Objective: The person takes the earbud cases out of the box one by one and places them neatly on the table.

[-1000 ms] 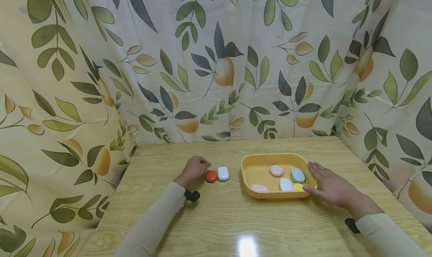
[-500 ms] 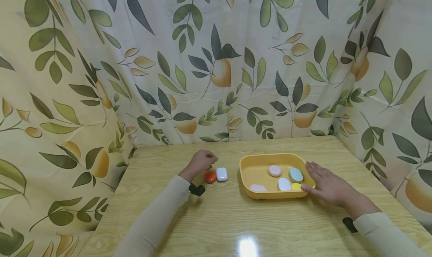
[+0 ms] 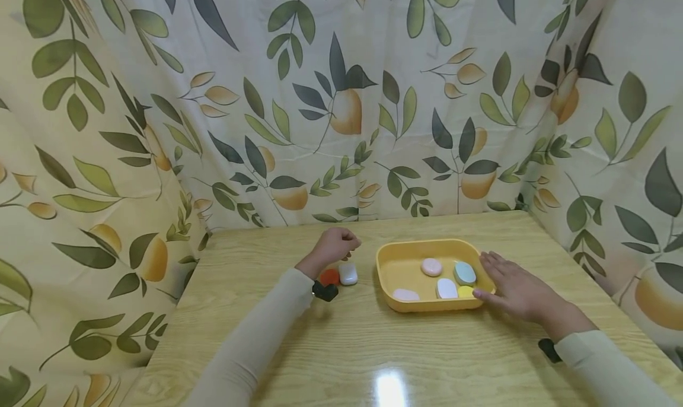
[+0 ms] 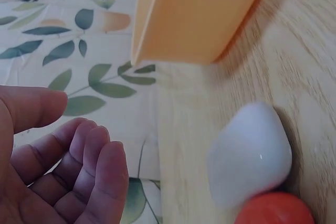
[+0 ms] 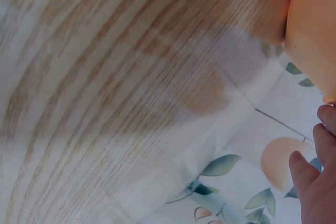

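My left hand (image 3: 333,245) hovers above the table just behind two glossy rounded pieces, a white one (image 3: 348,274) and a red one (image 3: 329,276). In the left wrist view its fingers (image 4: 107,174) bend loosely, apart from the thumb, with nothing between them. Side by side, the white piece (image 4: 252,153) and the red piece (image 4: 275,211) lie on the wood. My right hand (image 3: 520,288) rests against the right side of a yellow tray (image 3: 381,276), fingers extended along the rim. Part of the red piece is hidden behind the left wrist in the head view.
Inside the tray lie smooth pieces: a pink one (image 3: 431,267), a light blue one (image 3: 465,273), a white one (image 3: 446,288), a yellow one (image 3: 466,292) and a pale pink one (image 3: 405,295). A leaf-patterned curtain (image 3: 320,175) surrounds the wooden table (image 3: 331,347).
My left hand has moved right and away from me, past the red and white pieces toward the tray. The right hand has stayed at the tray's side. The head view has shifted slightly.
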### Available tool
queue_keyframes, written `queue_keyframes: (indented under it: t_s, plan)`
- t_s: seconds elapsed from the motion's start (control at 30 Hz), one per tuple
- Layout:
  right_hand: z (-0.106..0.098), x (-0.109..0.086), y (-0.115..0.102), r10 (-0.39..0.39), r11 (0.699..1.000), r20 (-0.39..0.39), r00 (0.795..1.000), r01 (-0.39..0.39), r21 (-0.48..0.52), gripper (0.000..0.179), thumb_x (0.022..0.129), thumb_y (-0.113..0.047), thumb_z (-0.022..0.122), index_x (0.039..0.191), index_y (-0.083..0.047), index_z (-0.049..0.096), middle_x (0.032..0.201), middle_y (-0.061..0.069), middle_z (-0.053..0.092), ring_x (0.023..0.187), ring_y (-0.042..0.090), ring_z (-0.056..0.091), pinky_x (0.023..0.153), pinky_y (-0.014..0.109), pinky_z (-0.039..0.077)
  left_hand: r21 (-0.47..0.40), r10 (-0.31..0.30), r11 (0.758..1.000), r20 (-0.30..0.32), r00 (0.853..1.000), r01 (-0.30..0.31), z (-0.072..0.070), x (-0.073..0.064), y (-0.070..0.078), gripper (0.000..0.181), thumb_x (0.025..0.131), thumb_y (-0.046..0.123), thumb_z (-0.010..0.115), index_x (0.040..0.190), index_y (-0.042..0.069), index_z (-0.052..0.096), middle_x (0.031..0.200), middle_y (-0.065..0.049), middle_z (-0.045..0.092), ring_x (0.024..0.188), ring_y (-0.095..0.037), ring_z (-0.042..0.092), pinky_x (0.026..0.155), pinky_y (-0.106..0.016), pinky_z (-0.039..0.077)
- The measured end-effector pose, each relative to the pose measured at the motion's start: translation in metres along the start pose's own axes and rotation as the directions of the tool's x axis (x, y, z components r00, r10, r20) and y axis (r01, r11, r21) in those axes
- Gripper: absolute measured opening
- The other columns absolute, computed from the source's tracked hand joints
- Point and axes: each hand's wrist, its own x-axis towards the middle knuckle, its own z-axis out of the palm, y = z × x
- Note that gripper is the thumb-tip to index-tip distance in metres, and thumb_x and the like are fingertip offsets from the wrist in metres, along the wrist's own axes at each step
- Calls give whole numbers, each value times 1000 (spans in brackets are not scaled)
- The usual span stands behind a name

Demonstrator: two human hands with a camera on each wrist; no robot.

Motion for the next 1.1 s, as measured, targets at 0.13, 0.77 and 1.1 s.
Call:
queue_keyframes:
  t_s: [0.13, 0.77, 1.1]
  plan:
    - [3, 1, 0, -4, 1000, -10, 1000, 4, -6, 92, 95, -61, 48, 148, 11, 25, 152, 29, 25, 139, 47, 21, 109, 61, 23, -13, 11, 1000, 14, 1000, -11, 4, 2, 3, 17, 95, 24, 66, 94, 8, 71, 95, -20, 67, 69, -17, 64, 61, -29, 57]
    - [-2, 0, -1, -11, 991, 2, 1000, 11, -130, 89, 95, -63, 45, 145, 10, 32, 152, 27, 29, 140, 45, 22, 110, 63, 19, -14, 123, 992, 140, 982, -123, 30, 7, 26, 19, 95, 22, 66, 97, 5, 71, 93, -15, 67, 73, -23, 65, 62, -31, 57]
    - [-3, 0, 2, -70, 981, -4, 998, 68, -184, 87, 97, -61, 43, 143, 12, 35, 151, 26, 30, 141, 43, 22, 114, 57, 11, 76, 131, 986, 201, 971, -149, 47, 6, 34, 12, 95, 19, 66, 96, 9, 71, 84, 2, 65, 72, -18, 64, 63, -32, 57]
